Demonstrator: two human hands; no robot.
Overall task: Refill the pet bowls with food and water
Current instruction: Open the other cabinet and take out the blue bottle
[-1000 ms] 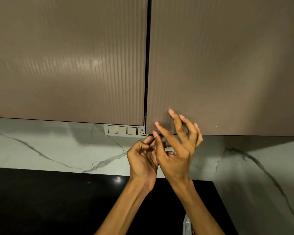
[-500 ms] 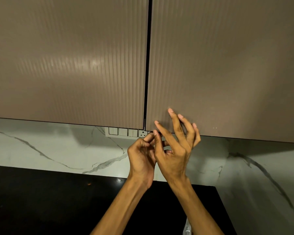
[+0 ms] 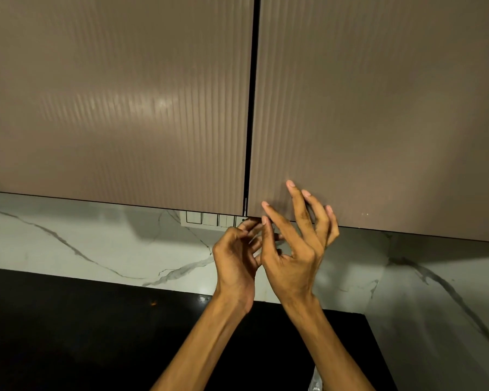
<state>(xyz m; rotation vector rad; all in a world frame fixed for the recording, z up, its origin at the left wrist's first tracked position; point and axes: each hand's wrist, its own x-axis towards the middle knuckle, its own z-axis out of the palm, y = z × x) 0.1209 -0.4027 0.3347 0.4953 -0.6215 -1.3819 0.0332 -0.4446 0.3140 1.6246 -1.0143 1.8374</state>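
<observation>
No pet bowl, food or water shows in the head view. Two brown ribbed wall cabinet doors fill the upper part, the left door (image 3: pixel 119 108) and the right door (image 3: pixel 378 114), both flush and closed. My left hand (image 3: pixel 237 258) is raised with curled fingers. Its fingertips hook at the lower left corner of the right door, beside the dark gap between the doors. My right hand (image 3: pixel 294 249) is just beside it with fingers spread and straight, their tips lying over the door's lower edge and holding nothing.
A white switch panel (image 3: pixel 209 218) sits on the marble backsplash (image 3: pixel 96 244) just under the cabinets. A black countertop (image 3: pixel 68 334) lies below. A bit of clear plastic (image 3: pixel 315 382) peeks out by my right forearm. A marble side wall (image 3: pixel 435 306) stands at the right.
Both hands stay at the same corner of the right door. My left fingertips have crept slightly up to the door's lower edge. The doors remain closed.
</observation>
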